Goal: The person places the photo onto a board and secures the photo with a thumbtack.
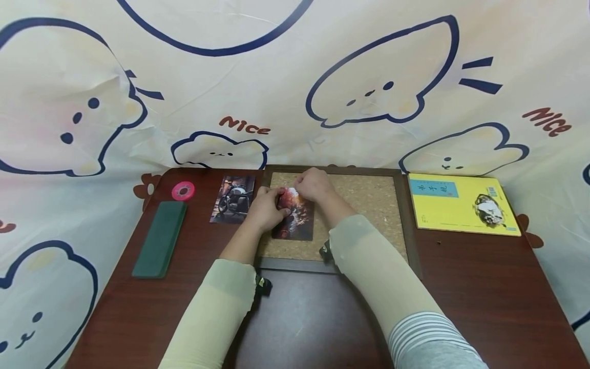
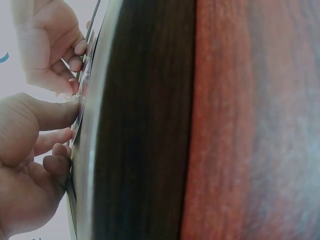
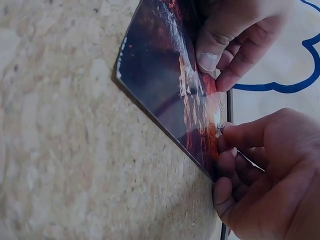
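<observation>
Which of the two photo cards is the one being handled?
Start at the framed cork board mid-table. The dark glossy card with red-orange glow lies on its left part, under both hands' fingers. The motorcycle photo card lies off the board, untouched.

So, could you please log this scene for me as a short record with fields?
Surface: dark wooden table
Cork board: framed, flat, centre
Photo card: lies on the cork
Left hand: fingers on the card's left edge
Right hand: pinches at the card's top edge
Second card: left of the board
Pink tape roll: far left
Green case: left edge
Yellow book: right
</observation>
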Demonstrator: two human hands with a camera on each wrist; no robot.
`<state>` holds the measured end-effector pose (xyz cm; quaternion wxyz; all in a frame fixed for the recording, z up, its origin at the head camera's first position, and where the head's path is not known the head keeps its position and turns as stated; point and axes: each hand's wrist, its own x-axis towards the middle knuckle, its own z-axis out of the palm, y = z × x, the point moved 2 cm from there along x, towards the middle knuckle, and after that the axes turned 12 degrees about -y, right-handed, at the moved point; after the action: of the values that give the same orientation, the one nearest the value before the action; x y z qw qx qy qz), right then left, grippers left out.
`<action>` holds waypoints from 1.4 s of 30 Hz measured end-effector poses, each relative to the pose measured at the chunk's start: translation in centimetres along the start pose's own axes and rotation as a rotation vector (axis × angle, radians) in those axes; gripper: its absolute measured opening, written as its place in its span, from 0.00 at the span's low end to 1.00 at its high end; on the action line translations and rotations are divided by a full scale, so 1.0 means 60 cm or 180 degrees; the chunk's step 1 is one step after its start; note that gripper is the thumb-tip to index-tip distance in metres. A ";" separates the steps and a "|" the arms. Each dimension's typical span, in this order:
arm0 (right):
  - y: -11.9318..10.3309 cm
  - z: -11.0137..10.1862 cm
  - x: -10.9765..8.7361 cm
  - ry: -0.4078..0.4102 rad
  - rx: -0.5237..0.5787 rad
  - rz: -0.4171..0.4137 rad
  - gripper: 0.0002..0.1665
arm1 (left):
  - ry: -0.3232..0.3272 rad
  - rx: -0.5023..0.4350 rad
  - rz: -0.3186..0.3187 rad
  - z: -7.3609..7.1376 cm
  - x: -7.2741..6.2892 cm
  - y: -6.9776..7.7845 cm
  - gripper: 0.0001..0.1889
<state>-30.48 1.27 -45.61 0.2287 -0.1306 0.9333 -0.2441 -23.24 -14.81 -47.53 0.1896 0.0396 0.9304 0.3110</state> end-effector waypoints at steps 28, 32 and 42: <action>0.063 0.019 -0.007 -0.0040 0.0619 -0.0999 0.19 | -0.0020 0.0028 -0.0002 0.000 -0.002 0.001 0.35; 0.076 0.016 -0.014 -0.0180 0.0681 -0.1064 0.27 | -0.0025 0.0013 0.0023 0.001 -0.001 0.001 0.35; 0.068 0.012 -0.018 -0.0340 0.0322 -0.1055 0.35 | -0.0028 -0.0048 -0.0034 0.001 -0.003 0.001 0.34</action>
<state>-29.71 4.83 -47.88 0.2408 -0.2837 0.8721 -0.3179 -23.03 -14.75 -47.48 0.1956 0.0345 0.9274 0.3169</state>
